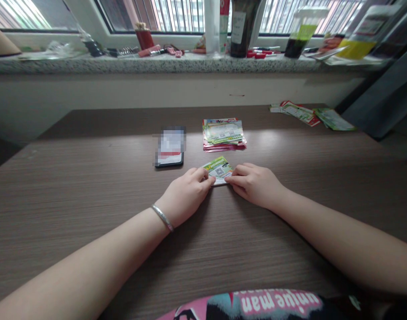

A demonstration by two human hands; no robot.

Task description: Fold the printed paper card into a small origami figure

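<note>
Between left hand (189, 191) and right hand (258, 183): green-white leaflet (219, 171), perhaps card, each hand pinching one side.

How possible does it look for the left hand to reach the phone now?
Probably yes: the phone lies close beyond the left hand, with nothing visible between them, though that hand touches the green card.
</note>
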